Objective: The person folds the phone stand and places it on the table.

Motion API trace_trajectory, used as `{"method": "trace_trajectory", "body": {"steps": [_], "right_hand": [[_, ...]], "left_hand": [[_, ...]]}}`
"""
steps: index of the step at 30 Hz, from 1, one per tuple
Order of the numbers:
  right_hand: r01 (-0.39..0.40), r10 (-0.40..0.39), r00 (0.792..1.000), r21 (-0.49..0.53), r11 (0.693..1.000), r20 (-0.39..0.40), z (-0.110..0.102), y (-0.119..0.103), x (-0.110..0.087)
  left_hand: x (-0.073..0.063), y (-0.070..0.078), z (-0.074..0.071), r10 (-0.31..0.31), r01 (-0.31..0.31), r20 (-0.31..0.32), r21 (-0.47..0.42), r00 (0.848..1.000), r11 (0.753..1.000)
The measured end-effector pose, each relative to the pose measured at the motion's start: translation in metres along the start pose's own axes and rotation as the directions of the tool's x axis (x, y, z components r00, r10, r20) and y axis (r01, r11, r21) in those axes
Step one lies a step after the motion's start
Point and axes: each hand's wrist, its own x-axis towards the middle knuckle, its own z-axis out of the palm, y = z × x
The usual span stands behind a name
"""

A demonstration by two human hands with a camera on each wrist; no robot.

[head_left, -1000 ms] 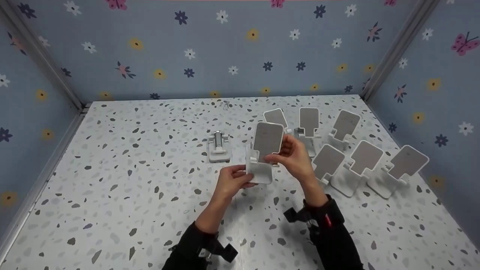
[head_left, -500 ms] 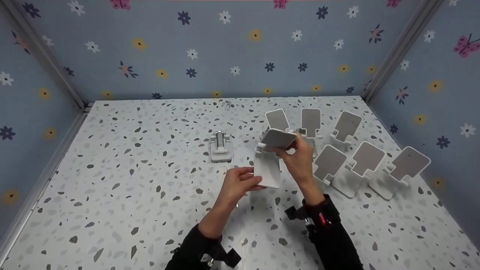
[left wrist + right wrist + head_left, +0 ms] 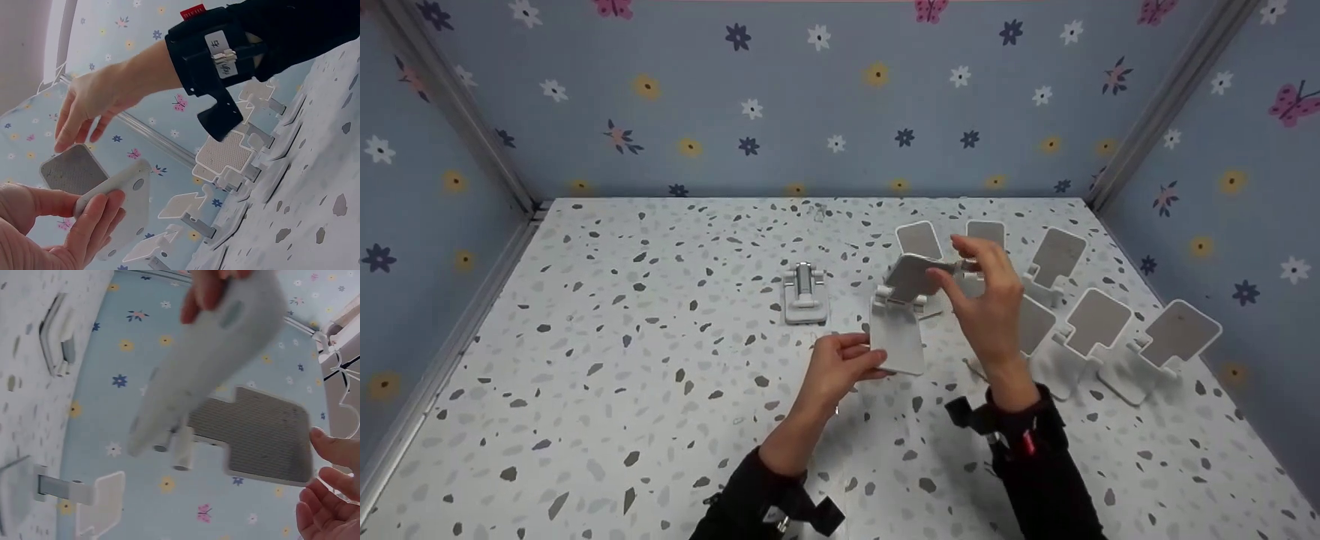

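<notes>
In the head view my left hand pinches the white base of a phone stand between thumb and fingers, holding it above the table. The stand's grey padded plate is swung up and tilts away from the base at the hinge. My right hand is beside that plate, its thumb and fingers spread apart. In the right wrist view, the right fingers are loosely bent at the edge of the plate; whether the thumb touches it I cannot tell. The left wrist view shows round pads under the base.
A folded phone stand lies left of my hands on the speckled table. Several unfolded stands, among them one at the far right, stand to the right, partly behind my right hand. Flower-patterned panels enclose the table.
The held stand's plate has tilted back from its upright pose. My right hand has let go of the plate, opened and moved slightly up and right. My left hand keeps holding the base.
</notes>
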Motion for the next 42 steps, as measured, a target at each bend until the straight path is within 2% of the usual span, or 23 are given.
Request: {"method": "trace_trajectory", "body": {"steps": [3, 6, 9, 15, 19, 25, 33, 39, 42], "right_hand": [[0.025, -0.019, 0.995, -0.056, 0.998, 0.102, -0.004, -0.008, 0.010], [0.056, -0.032, 0.976, -0.106, 0.993, 0.217, -0.004, -0.013, 0.016], [0.097, -0.066, 0.963, -0.108, 0.989, 0.262, 0.000, -0.014, 0.018], [0.167, -0.156, 0.977, -0.068, 0.984, 0.142, 0.009, -0.010, 0.013], [0.172, -0.169, 0.983, -0.036, 0.984, 0.075, 0.012, -0.010, 0.008], [0.175, -0.175, 0.984, -0.016, 0.984, 0.016, 0.013, -0.013, 0.000], [0.200, -0.200, 0.980, -0.023, 0.980, 0.004, 0.017, -0.016, -0.015], [0.245, -0.244, 0.969, -0.027, 0.969, 0.023, 0.020, -0.017, -0.029], [0.266, -0.265, 0.963, -0.021, 0.964, 0.040, 0.022, -0.017, -0.037]], "left_hand": [[0.001, 0.000, -0.001, 0.003, -0.003, -0.003, 0.003, 1.000, 1.000], [0.001, 0.001, -0.001, 0.009, -0.009, -0.008, 0.009, 1.000, 1.000], [0.001, 0.000, -0.001, 0.018, -0.018, -0.010, 0.015, 1.000, 1.000], [0.002, -0.003, -0.001, 0.006, -0.006, -0.025, 0.016, 1.000, 1.000], [0.002, -0.003, -0.001, 0.001, 0.001, -0.048, 0.037, 0.999, 0.999], [0.003, -0.003, -0.001, 0.003, 0.001, -0.081, 0.057, 0.997, 0.998], [0.004, -0.005, -0.002, 0.010, -0.006, -0.084, 0.045, 0.996, 0.999], [0.005, -0.005, -0.004, 0.003, 0.000, -0.080, 0.043, 0.997, 0.999], [0.006, -0.004, -0.005, 0.019, -0.017, -0.075, 0.037, 0.997, 0.999]]}}
